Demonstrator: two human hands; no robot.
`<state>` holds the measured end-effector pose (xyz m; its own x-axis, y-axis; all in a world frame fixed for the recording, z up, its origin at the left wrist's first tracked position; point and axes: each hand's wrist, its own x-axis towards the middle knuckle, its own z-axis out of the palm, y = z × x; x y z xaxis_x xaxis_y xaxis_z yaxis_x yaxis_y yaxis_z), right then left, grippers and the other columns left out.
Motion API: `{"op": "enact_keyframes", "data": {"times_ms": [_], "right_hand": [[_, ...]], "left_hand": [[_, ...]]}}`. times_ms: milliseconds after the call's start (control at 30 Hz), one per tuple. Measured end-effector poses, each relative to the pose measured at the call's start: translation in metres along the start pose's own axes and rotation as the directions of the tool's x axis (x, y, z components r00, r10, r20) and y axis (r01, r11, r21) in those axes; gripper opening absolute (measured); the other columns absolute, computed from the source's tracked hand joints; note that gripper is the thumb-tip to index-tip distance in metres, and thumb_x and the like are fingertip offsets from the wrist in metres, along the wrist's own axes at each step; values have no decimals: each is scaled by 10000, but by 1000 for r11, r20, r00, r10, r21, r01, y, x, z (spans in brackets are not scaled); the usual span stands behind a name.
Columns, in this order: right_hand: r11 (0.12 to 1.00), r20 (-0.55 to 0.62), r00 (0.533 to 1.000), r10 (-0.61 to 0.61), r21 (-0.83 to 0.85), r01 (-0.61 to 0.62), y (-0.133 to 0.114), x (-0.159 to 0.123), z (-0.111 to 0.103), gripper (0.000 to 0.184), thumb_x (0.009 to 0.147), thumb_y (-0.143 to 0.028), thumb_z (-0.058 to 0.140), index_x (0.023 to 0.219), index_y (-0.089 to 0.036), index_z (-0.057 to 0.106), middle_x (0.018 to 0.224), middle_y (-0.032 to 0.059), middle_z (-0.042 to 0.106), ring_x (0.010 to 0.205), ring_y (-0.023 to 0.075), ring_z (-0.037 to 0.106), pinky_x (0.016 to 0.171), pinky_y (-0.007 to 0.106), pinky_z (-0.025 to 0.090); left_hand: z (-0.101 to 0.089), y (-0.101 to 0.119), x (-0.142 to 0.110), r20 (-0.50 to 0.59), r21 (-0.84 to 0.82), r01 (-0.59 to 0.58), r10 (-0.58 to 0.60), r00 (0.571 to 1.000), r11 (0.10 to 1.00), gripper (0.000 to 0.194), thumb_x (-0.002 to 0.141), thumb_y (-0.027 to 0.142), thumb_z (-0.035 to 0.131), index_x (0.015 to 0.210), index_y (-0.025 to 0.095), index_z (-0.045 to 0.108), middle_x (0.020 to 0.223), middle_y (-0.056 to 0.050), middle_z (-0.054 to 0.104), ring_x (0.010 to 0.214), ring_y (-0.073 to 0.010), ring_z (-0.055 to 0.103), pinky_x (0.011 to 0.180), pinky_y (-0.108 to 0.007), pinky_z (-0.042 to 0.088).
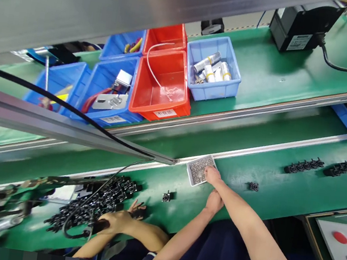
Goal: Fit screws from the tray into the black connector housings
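My right hand (212, 175) reaches into a small white tray (190, 176) heaped with tiny silver screws (199, 169). Its fingers are bent down and closed at the screws; what they pinch is too small to make out. Just below it, my left hand (215, 202) is curled close under my right wrist. Whatever it holds is hidden. A small black part (253, 186) lies on the green bench to the right of my hands, and another black part with metal on it (166, 196) lies to the left.
On the left, a co-worker's hands (118, 221) are beside a pile of black parts (99, 199). Rows of black parts (304, 165) lie at right. A red bin (160, 111) and blue bins (210, 94) line the shelf. A metal post (64, 125) slants in from the left.
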<state>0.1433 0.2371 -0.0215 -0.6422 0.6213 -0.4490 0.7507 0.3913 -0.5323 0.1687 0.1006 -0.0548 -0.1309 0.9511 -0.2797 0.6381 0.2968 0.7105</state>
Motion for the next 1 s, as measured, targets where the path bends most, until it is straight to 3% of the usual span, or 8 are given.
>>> {"op": "enact_keyframes", "data": {"times_ms": [100,200,333,533,700,867,1000], "right_hand": [[976,-201,977,-73,185,111,40,-27,-10,227,959,-236,458,1064,-207,656,1094,56,706,989,157,646,910,266,481],[900,-394,919,-30,388,196,94,-68,-8,222,964,-338,459,997,-206,635,989,51,701,902,182,642,857,300,496],[876,-357,934,6,452,167,141,-115,9,261,961,-415,464,926,-217,629,871,32,680,811,189,624,793,305,490],[923,-378,926,-19,349,162,140,-129,28,271,993,-404,426,954,-238,637,928,44,675,862,198,619,830,316,489],[989,-411,905,-110,46,141,137,-129,33,263,1013,-292,395,1034,-254,654,965,53,677,882,196,626,858,314,479],[944,-360,878,-316,-209,254,153,-129,42,311,964,-153,445,1159,-244,669,1081,69,697,985,214,626,926,332,475],[908,-313,869,-384,-298,294,155,-134,43,382,958,-132,442,1270,-232,640,1112,76,703,994,221,618,919,356,488]], "left_hand": [[3,-1,1,-44,28,5,-4,999,1000,383,836,163,582,1219,146,587,1184,-156,641,1127,-297,608,1035,-453,487],[2,0,1,-51,3,-24,24,998,1000,415,838,174,599,1252,188,562,1223,-125,620,1131,-258,600,1063,-446,472],[0,1,1,-65,7,-35,36,997,999,449,842,166,602,1286,213,555,1261,-104,610,1169,-242,580,1087,-433,457],[0,0,2,-51,24,-56,57,997,998,446,840,158,607,1282,208,564,1251,-110,624,1159,-248,588,1078,-436,463],[0,0,2,-52,21,-53,55,997,998,443,839,162,603,1278,208,569,1241,-109,629,1152,-249,592,1076,-436,465],[0,1,3,-53,23,-45,46,998,999,451,835,166,600,1284,208,576,1250,-115,629,1159,-254,589,1087,-447,455],[-1,3,5,-35,29,-38,39,999,999,455,834,179,611,1287,208,582,1259,-119,628,1178,-255,583,1096,-443,444]]}}
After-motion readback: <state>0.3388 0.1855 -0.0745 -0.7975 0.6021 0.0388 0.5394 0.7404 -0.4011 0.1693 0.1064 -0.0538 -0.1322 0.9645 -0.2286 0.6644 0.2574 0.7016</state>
